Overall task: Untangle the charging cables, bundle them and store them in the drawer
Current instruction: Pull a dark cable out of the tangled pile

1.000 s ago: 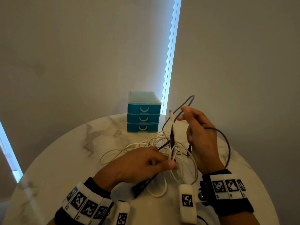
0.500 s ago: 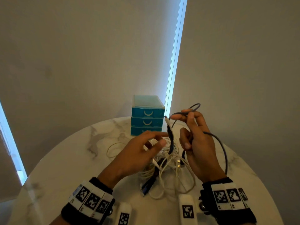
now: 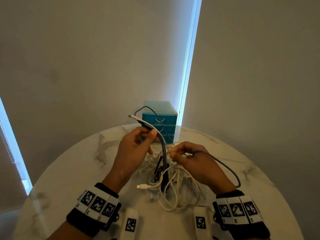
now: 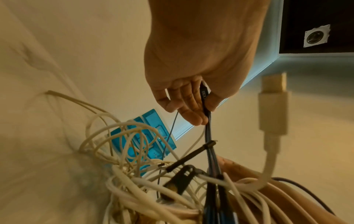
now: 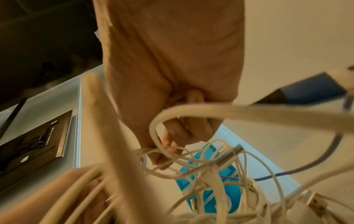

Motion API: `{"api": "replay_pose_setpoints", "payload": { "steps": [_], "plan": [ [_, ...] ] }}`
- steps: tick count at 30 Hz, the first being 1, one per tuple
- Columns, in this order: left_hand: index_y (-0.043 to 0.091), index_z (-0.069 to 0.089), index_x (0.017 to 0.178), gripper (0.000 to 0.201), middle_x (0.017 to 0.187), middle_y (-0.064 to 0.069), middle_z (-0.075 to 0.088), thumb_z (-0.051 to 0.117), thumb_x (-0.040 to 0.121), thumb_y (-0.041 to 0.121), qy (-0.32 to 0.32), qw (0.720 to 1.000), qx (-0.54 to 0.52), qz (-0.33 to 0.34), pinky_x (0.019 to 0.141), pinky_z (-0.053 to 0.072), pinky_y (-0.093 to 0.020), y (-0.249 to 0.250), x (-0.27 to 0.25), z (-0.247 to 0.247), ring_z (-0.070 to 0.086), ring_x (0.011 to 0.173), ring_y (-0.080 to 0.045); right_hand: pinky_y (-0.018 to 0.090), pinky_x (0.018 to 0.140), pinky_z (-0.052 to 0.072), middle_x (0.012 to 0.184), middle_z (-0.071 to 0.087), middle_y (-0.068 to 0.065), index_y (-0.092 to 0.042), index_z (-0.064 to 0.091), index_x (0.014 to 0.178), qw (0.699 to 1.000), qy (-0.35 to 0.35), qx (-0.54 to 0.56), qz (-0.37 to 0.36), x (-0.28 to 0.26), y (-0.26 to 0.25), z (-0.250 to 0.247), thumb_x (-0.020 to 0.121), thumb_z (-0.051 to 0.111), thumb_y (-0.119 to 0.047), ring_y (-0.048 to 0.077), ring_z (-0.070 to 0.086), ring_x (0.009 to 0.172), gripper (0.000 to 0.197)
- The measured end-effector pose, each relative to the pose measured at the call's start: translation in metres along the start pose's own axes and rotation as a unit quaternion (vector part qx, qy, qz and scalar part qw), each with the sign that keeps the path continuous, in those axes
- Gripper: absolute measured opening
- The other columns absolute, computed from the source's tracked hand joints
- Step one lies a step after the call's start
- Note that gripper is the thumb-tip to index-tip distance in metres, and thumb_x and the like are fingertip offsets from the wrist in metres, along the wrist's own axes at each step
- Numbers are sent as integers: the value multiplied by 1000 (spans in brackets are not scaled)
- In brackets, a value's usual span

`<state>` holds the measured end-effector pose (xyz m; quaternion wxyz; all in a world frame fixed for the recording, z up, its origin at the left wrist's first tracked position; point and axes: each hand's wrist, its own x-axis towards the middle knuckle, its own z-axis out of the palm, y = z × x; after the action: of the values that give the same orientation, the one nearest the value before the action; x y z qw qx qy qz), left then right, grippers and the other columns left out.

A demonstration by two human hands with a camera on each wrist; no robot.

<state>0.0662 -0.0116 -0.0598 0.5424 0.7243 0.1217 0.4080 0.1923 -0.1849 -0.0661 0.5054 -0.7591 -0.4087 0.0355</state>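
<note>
Cables lie in a tangled heap on the near centre of the round marble table, mostly white strands with a few dark ones threaded through. At the near edge of the heap, a white connector points toward the person's left side. Both wrists carry bands printed with black-and-white square markers.

The right hand sits low over the heap, fingers curled; the right wrist view shows its fingertips pinching thin white strands. A grey-blue cable loops out from under this hand toward the table's right side and back toward the wrist.

The left hand is raised above the far side of the heap. Thumb and fingers pinch a dark cable together with a white one, just below their plugs; the white plug projects up and to the left beyond the fingers. The dark cable drops from the grip straight down into the tangle.

Behind the hands, at the far edge of the table, stands a small blue drawer unit with three drawers, all closed. It stands against a pale wall crossed by a bright vertical light strip.
</note>
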Motion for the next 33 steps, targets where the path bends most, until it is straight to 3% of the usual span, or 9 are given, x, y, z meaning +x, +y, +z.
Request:
{"api": "replay_pose_setpoints", "payload": {
  "steps": [6,9,12,18,22,24,27,30,33],
  "plan": [
    [12,72,119,27,107,-6,81,51,113,28,-74,989,-106,-67,64,50,-25,3,1,1,73,81,-20,10,72,55,84,80,-3,-49,63,129,999,-37,23,-22,-5,-11,5,104,63,-51,5,76,84,25],
    [9,71,118,29,106,-13,80,47,114,24,-81,984,-136,-83,62,48,-29,-2,5,0,73,81,-22,24,83,56,82,79,2,-30,76,103,997,-69,8,-38,-4,-8,6,106,60,-51,9,76,83,27],
    [6,68,115,32,101,-13,80,41,114,23,-38,978,-168,-121,62,46,-32,-2,11,-3,72,81,-22,25,76,51,82,78,3,-16,74,87,999,-42,21,0,-4,-6,-1,108,53,-53,5,71,72,47],
    [16,63,99,31,96,-3,78,37,114,24,36,913,-380,-146,81,55,-38,8,24,-31,73,86,-22,8,40,38,80,80,18,-4,75,90,984,57,119,124,5,6,-20,113,21,-59,-2,55,38,80],
    [18,62,98,28,100,-2,75,38,111,22,55,883,-453,-108,87,58,-38,21,37,-52,76,91,-22,25,62,42,79,82,3,-18,74,108,983,103,73,135,4,17,-20,112,42,-55,-3,60,52,49],
    [19,60,99,26,95,-1,70,37,110,22,32,892,-439,-99,81,57,-35,32,43,-65,73,86,-20,34,76,48,73,80,0,-21,71,111,973,162,67,150,7,20,-31,110,48,-57,6,65,73,43],
    [17,60,102,29,75,2,51,33,110,25,-19,941,-324,-100,69,43,-32,46,52,-91,55,65,-15,33,64,42,67,61,2,-13,78,100,967,167,38,189,10,11,-54,105,59,-55,18,54,67,46],
    [9,68,111,42,66,4,36,31,113,26,-36,988,-129,-73,58,33,-26,50,63,-119,36,56,-11,32,63,44,82,57,0,-18,78,90,968,19,-86,235,16,-15,-74,100,57,-68,20,53,74,55],
    [6,76,107,49,60,7,35,30,114,23,-32,998,-15,-45,48,27,-18,48,77,-151,30,54,-8,37,84,51,109,64,6,-22,79,101,923,-133,-263,246,28,-38,-96,99,41,-79,26,60,100,68]
  ]
}}
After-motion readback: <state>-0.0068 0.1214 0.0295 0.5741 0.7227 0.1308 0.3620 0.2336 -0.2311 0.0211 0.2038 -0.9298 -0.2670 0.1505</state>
